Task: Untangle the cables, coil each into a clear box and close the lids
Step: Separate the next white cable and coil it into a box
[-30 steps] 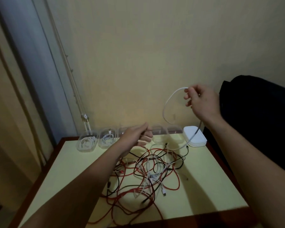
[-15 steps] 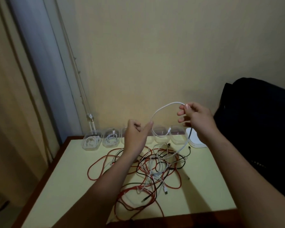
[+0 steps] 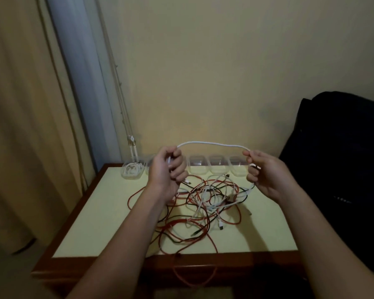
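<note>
I had the left grip (image 3: 167, 169) clenched around one end of a white cable (image 3: 212, 144), fingers curled into a fist with a short bit of white showing inside it. The right grip (image 3: 266, 171) was pinching the same cable between thumb and fingertips, the other fingers curled below. Between the two the cable ran in a shallow arch, lifted above the far half of the surface (image 3: 91, 223). From the right grip it dropped down and ran into the tangle of cables (image 3: 212, 197) below.

That tangle of red, black and white leads lay in the middle of the pale yellow surface, crossing one another in loose loops. One red cable loop (image 3: 194, 277) hung over the near wooden edge.

A row of clear boxes (image 3: 219, 167) stood along the far edge against the wall, side by side. The leftmost box (image 3: 132, 169) held a coiled white cable. The box next to it was mostly hidden behind the left grip. I could not tell from my feed whether any lids were on.

A black bag (image 3: 341, 190) sat just beside the surface on the right, and a curtain (image 3: 20, 126) hung on the left.
</note>
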`<state>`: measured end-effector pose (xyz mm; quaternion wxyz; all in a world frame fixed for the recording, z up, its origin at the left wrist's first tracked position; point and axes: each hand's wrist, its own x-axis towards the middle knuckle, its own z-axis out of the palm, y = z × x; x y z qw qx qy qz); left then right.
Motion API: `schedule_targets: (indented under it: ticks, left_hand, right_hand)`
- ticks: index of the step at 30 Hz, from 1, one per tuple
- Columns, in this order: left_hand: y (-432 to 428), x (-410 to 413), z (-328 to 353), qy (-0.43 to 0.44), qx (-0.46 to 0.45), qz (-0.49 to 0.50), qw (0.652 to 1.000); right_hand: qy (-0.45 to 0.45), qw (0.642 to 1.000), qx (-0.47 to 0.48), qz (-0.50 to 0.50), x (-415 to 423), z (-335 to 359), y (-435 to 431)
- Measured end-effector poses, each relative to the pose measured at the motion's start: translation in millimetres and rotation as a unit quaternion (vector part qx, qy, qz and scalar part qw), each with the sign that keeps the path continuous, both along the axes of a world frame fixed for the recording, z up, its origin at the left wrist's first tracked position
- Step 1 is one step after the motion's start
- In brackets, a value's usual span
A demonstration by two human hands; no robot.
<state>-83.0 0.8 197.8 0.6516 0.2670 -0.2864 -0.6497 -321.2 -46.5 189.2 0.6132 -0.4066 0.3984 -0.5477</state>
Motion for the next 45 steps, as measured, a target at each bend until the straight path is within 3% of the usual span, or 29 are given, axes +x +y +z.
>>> schedule_targets:
  ticks: [2, 5, 8, 11, 14, 18, 23, 25, 27, 29, 30, 32, 33, 36, 40, 45]
  left_hand:
    - [14, 3, 7, 0.042, -0.008, -0.02, 0.999]
    - [39, -3, 14, 0.026, -0.005, -0.028, 0.999]
    - [63, -17, 26, 0.025, 0.013, -0.006, 1.0]
    - [80, -17, 38, 0.138, 0.089, 0.005, 0.986]
    - [89, 1, 42, 0.183, 0.14, 0.043, 0.972]
    - [100, 23, 40, 0.218, 0.126, 0.093, 0.963]
    - [111, 23, 33, 0.095, 0.104, 0.11, 0.984]
    - [111, 15, 28, 0.027, 0.083, 0.119, 0.989]
    - [112, 7, 24, -0.059, 0.051, 0.144, 0.987]
    - [118, -3, 22, -0.242, 0.003, 0.2, 0.949]
    - [123, -7, 21, -0.353, -0.033, 0.226, 0.907]
    - [133, -15, 18, -0.488, -0.111, 0.208, 0.84]
    - [137, -19, 16, -0.512, -0.133, 0.173, 0.831]
    - [146, -22, 10, -0.523, -0.137, 0.088, 0.837]
    - [155, -27, 4, -0.448, -0.1, -0.015, 0.888]
    - [167, -34, 4, -0.36, -0.065, -0.084, 0.927]
  right_hand:
    - [0.07, 0.997, -0.024, 0.003, -1, -9, 16]
    - [0.174, 0.98, -0.089, 0.04, 10, -10, 48]
    - [0.158, 0.977, -0.136, 0.051, 29, -7, 80]
    - [0.134, 0.981, -0.134, 0.027, 45, -11, 104]
    - [0.179, 0.975, -0.132, -0.011, 46, -28, 123]
    - [0.242, 0.964, -0.102, -0.051, 33, -66, 141]
    - [0.251, 0.957, -0.089, -0.116, 22, -89, 158]
    - [0.326, 0.925, -0.15, -0.125, 22, -81, 163]
    - [0.425, 0.864, -0.233, -0.134, 22, -72, 165]
    - [0.505, 0.801, -0.297, -0.121, 25, -60, 166]
    - [0.522, 0.781, -0.324, -0.112, 28, -54, 168]
    - [0.503, 0.771, -0.376, -0.109, 32, -41, 174]
    - [0.478, 0.776, -0.394, -0.115, 34, -34, 178]
    - [0.427, 0.801, -0.393, -0.15, 34, -18, 183]
    - [0.385, 0.834, -0.356, -0.171, 35, -6, 185]
    - [0.339, 0.859, -0.328, -0.2, 44, -1, 193]
